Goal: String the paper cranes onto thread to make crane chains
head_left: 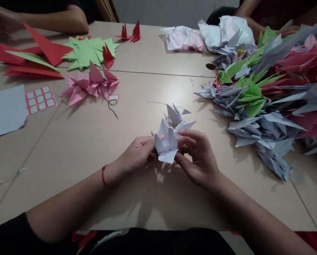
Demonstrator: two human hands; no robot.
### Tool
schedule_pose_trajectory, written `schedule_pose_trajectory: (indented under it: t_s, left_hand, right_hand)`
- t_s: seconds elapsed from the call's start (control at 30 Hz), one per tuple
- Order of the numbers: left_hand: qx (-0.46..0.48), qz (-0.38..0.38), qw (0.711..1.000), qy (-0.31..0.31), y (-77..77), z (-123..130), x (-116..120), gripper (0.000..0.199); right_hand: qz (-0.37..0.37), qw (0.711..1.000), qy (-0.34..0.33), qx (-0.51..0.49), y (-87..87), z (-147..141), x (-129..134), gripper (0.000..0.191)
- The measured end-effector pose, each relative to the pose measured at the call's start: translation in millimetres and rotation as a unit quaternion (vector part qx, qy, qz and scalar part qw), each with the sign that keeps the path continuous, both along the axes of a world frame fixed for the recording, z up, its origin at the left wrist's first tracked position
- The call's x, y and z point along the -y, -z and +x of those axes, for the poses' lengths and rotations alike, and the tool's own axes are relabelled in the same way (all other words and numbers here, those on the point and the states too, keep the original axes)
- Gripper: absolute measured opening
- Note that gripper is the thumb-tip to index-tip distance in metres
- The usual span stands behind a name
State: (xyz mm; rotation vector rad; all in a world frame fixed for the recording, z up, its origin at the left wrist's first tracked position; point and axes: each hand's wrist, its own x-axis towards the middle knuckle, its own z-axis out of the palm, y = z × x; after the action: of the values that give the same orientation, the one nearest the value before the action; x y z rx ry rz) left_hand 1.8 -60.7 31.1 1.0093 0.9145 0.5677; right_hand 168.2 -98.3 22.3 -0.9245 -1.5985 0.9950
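Note:
Both my hands hold a white paper crane (167, 145) just above the table, its pointed flaps turned upward. My left hand (139, 152) grips its left side between thumb and fingers, and a red cord circles that wrist. On the opposite edge, my right hand (197, 154) pinches the paper with thumb and fingertips. Directly behind it sits another pale folded crane (177, 117), touching or nearly touching the held one. A thin string (157, 102) runs out from there to the left. The undersides of the fingers are partly hidden.
Heaped cranes (254, 99) cover the right side. Pink cranes (91, 85) with a tagged dark string lie left, near a label sheet (41, 100) and white paper (6, 109). Green paper stars (88, 53), red cranes (129, 33) and plastic packets (183, 38) are farther back. Other people's arms (55, 21) rest opposite.

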Motion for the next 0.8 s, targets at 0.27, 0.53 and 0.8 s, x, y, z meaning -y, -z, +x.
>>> schedule_pose_trajectory:
  t_s: [0.27, 0.53, 0.8]
  left_hand:
    - [0.037, 0.005, 0.999, -0.034, 4.5, -0.9, 1.0, 0.043]
    - [0.091, 0.417, 0.904, -0.026, 21.6, -8.6, 9.1, 0.070]
    - [-0.052, 0.696, 0.715, -0.043, 10.0, -10.8, 5.3, 0.031]
  right_hand:
    - [0.071, 0.994, 0.043, 0.072, 5.4, 1.8, 5.3, 0.035]
    - [-0.019, 0.997, 0.076, -0.025, 4.6, 7.5, 1.0, 0.012]
    - [0.172, 0.984, 0.050, 0.021, 0.9, 6.8, 2.4, 0.024]
